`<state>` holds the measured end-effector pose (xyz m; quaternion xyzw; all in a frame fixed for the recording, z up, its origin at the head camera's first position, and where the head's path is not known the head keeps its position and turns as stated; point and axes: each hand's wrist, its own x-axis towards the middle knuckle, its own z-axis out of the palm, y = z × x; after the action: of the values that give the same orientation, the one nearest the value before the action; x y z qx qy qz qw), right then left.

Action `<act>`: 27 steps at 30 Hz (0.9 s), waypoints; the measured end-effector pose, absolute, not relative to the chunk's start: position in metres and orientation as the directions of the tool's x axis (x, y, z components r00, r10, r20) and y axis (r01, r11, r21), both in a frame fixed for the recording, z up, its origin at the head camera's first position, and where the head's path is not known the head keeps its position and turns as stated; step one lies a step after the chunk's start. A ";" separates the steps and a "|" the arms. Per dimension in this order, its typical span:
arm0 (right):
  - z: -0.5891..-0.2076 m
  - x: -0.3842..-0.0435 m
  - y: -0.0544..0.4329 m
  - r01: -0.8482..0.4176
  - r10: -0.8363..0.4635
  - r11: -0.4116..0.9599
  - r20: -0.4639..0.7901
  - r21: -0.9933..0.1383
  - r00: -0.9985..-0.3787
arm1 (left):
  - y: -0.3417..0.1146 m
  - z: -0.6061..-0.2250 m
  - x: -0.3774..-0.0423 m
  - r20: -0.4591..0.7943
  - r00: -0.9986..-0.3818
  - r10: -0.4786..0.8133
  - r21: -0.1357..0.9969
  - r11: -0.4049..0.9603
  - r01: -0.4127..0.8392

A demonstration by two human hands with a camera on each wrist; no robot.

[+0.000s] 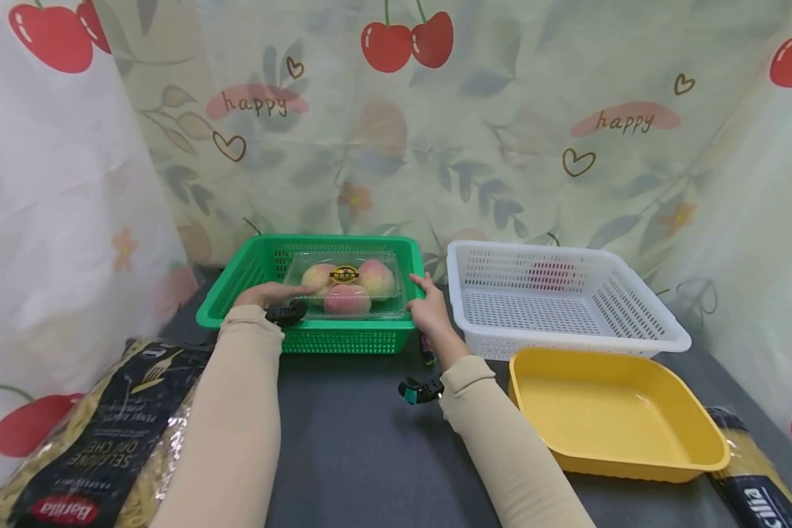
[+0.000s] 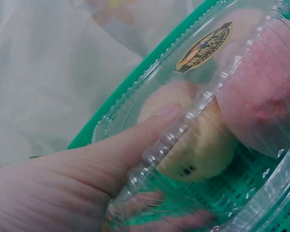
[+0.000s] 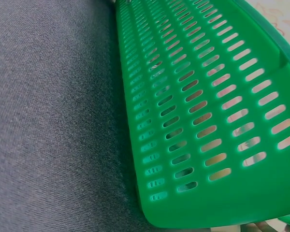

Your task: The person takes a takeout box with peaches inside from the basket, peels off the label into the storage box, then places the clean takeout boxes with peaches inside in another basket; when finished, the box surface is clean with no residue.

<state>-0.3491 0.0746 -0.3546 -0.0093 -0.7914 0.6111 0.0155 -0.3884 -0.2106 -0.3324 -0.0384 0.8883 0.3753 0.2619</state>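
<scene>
A clear plastic box of peaches (image 1: 345, 286) sits tilted within the green basket (image 1: 343, 341), an oval black-and-gold label on its lid. My left hand (image 1: 268, 295) grips the box at its left end. In the left wrist view the thumb (image 2: 135, 140) lies over the lid, and fingers (image 2: 174, 223) show through the plastic below. Several peaches (image 2: 195, 150) are inside. At the basket's right end, my right hand (image 1: 430, 312) holds the rim. The right wrist view shows mostly the slotted green wall (image 3: 198, 111), with a bit of fingers at the lower edge.
Right of the green basket stands a white basket (image 1: 482, 341), with a yellow tray (image 1: 607, 411) in front of it. A large pasta bag (image 1: 92, 440) lies at the left, another pasta pack (image 1: 759, 469) at the far right. A patterned curtain (image 1: 475, 147) hangs behind the dark table (image 1: 350, 440).
</scene>
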 end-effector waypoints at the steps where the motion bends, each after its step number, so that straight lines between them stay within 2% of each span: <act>1: -0.355 -0.349 0.075 -0.005 0.034 0.254 0.014 -0.967 -0.999 | -0.210 -0.332 -0.388 -0.488 -0.865 0.114 0.643 0.717 -0.268; 6: -0.354 -0.349 0.074 -0.013 0.033 0.256 0.022 -0.967 -0.999 | -0.210 -0.330 -0.383 -0.442 -0.891 0.100 0.683 0.682 -0.262; 14: -0.354 -0.350 0.074 -0.013 0.034 0.262 0.023 -0.965 -0.999 | -0.212 -0.329 -0.383 -0.343 -0.907 0.245 0.807 0.571 -0.151; 20: -0.353 -0.349 0.074 -0.024 0.027 0.270 0.033 -0.963 -0.999 | -0.214 -0.332 -0.384 -0.345 -0.912 0.221 0.800 0.577 -0.164; 27: -0.354 -0.349 0.074 -0.020 0.032 0.286 0.031 -0.958 -0.999 | -0.214 -0.331 -0.386 -0.356 -0.910 0.213 0.841 0.498 -0.213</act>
<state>-0.3493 0.0742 -0.3539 -0.0037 -0.8016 0.5975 0.0218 -0.3855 -0.2138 -0.3306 0.0000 0.8390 0.5010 0.2122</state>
